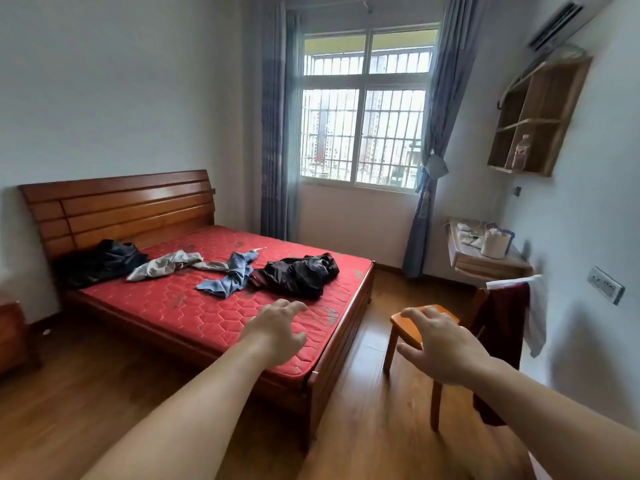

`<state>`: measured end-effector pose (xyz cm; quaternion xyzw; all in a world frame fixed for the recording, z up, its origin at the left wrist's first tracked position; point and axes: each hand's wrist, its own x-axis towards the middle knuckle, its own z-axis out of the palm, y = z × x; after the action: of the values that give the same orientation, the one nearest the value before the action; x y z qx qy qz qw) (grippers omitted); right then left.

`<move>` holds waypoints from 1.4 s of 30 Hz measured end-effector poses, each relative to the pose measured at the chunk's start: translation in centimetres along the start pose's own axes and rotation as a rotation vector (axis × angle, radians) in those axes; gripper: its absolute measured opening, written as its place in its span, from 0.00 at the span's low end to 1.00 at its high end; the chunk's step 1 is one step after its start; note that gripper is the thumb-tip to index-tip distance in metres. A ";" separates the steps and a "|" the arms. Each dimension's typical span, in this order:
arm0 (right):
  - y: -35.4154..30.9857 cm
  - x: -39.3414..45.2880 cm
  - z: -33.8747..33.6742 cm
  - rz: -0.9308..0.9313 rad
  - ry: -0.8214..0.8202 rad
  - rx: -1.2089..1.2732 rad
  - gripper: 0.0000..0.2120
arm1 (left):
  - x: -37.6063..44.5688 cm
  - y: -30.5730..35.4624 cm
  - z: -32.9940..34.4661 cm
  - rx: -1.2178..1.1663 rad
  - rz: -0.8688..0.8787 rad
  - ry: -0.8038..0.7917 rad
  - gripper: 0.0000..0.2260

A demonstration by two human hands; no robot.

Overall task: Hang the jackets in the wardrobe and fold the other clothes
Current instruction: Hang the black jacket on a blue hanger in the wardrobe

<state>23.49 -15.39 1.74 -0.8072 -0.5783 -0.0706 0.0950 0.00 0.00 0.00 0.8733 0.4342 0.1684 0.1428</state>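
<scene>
Several garments lie spread on the red mattress of a wooden bed. A black jacket is crumpled near the bed's right edge, with a dark red garment beside it. Blue jeans lie in the middle, a beige garment left of them, and another dark jacket sits by the headboard. My left hand is stretched out over the mattress corner, fingers loose, holding nothing. My right hand hovers with spread fingers above an orange stool. No wardrobe is in view.
An orange wooden stool stands on the wood floor right of the bed. A chair draped with maroon and white cloth is against the right wall, below a small wall desk and a wall shelf. A nightstand is at far left.
</scene>
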 end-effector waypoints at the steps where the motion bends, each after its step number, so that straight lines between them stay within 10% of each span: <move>1: 0.1 1.5 0.4 -0.006 -0.004 0.011 0.30 | 1.6 -0.4 0.2 -0.001 -0.004 -0.010 0.24; 42: 32.0 73.0 21.6 0.033 -0.272 0.180 0.30 | 76.0 -3.1 21.7 -0.019 -0.289 -0.135 0.25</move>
<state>77.34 46.79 -5.19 -0.8069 -0.5765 0.0931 0.0890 49.90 60.83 -7.90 0.8098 0.5430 0.0911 0.2026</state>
